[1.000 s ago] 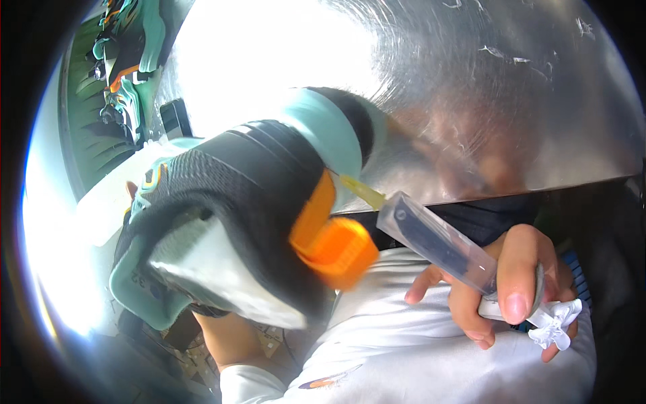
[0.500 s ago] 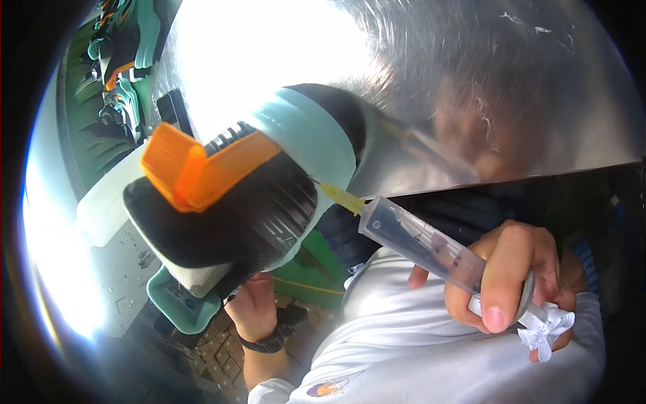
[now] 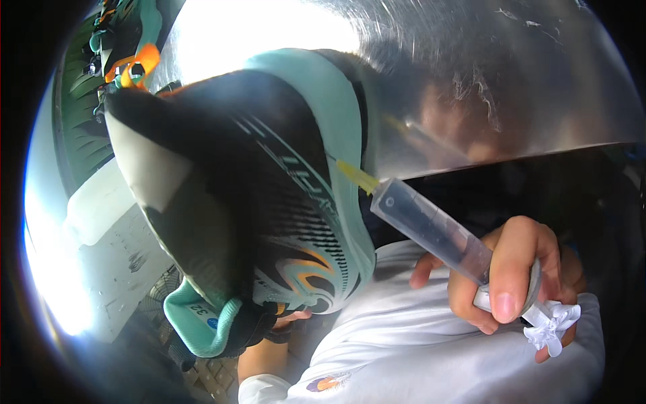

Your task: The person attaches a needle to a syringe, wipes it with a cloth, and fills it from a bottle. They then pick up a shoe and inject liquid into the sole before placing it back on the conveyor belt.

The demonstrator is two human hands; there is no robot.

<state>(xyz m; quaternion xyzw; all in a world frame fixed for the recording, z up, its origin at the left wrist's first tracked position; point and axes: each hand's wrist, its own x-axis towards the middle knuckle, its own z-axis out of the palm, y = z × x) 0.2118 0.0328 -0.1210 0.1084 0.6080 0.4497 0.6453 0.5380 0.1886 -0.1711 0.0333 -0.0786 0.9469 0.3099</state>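
A black sneaker [image 3: 269,148] with a mint-green sole, pale printed lines and an orange swirl is held up left of centre. My left hand [image 3: 296,316] grips it from below, mostly hidden behind it. In my right hand [image 3: 515,269] is a clear syringe [image 3: 431,229], fingers wrapped round its rear end. Its yellow needle hub [image 3: 356,176] points up and left, the thin needle reaching the line where upper meets sole; whether the tip touches, I cannot tell. Crumpled white material [image 3: 555,326] sits at the plunger end. A mint tongue [image 3: 202,323] sticks out at the sneaker's lower left.
A scratched, shiny metal surface [image 3: 538,87] spans the top, its edge close above the syringe. More sneakers [image 3: 131,40] stand on a green surface [image 3: 77,94] at the far left. Below them is a white container [image 3: 101,202].
The sneaker has been turned, so its printed side now faces up and the orange strap has swung to the upper left. The syringe has shifted slightly right and stays near the sole line.
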